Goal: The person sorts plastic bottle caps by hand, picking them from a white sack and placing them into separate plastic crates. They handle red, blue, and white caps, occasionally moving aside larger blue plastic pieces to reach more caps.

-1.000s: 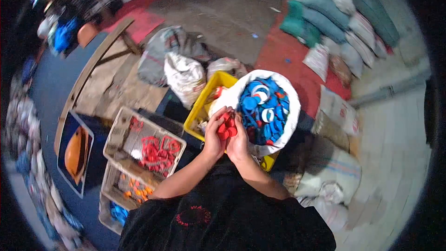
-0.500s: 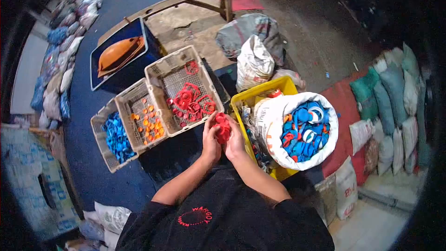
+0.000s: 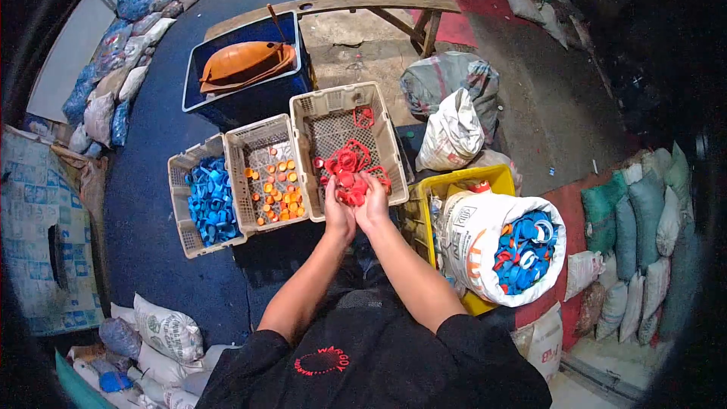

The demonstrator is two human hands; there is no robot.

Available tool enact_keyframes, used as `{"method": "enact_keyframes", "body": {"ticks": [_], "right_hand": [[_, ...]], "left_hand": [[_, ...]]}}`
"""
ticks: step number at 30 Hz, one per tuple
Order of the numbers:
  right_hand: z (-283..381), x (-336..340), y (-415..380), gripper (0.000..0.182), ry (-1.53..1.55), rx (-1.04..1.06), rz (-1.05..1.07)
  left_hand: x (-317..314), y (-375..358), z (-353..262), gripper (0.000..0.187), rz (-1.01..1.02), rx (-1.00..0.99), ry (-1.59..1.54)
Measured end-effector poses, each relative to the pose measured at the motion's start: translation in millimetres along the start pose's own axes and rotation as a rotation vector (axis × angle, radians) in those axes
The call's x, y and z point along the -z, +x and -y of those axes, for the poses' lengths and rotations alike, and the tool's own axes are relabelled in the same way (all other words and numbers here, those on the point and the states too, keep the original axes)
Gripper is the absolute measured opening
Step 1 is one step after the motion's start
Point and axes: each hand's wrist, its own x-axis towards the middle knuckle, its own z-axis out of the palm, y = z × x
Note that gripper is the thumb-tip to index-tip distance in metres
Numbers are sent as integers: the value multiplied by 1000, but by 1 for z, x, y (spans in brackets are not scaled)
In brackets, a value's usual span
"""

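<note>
My left hand (image 3: 339, 216) and my right hand (image 3: 374, 206) are cupped side by side, holding red plastic caps (image 3: 351, 191) between them. They are over the near end of a beige mesh crate (image 3: 338, 98), where more red caps and rings (image 3: 350, 157) lie; the fingers partly hide these. Left of it, a second beige crate (image 3: 257, 127) contains orange caps (image 3: 280, 195). A third crate (image 3: 177, 204) is heaped with blue plastic pieces (image 3: 210, 201). To my right, a white sack (image 3: 468, 238) is full of mostly blue pieces, with some red and white ones.
The white sack leans in a yellow crate (image 3: 424, 235). Behind the crates stand a dark blue bin (image 3: 189, 79) with an orange-brown object (image 3: 242, 64) and a wooden bench (image 3: 341, 4). Tied sacks (image 3: 454, 132) sit beyond the yellow crate. More sacks line both sides.
Both hands have moved left, from the gap beside the yellow crate to over the red-piece crate, with the red caps between them. The camera view has shifted too.
</note>
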Motion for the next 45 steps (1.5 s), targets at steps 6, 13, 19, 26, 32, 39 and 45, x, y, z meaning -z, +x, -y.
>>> {"method": "enact_keyframes", "body": {"ticks": [6,13,19,26,32,39,45], "right_hand": [[0,20,6,49,-398,44,-135],[34,156,-116,50,-522,146,-427],[53,202,-247,28,-508,640,-793],[123,155,-311,22,-863,1191,-1162],[185,189,-317,63,-1558,1060,-1296],[235,240,-324,52,-1615,769,-1199],[244,286,-329,27,-1535,744,-1038]], "left_hand": [[70,8,-66,62,-93,251,441],[263,-18,-104,57,-146,529,779],[242,5,-60,47,59,571,1005],[51,30,49,35,712,384,1218],[-91,-51,134,26,1219,145,1338],[-138,-130,204,38,1997,-543,1349],[-133,-121,211,35,2005,-493,1367]]}}
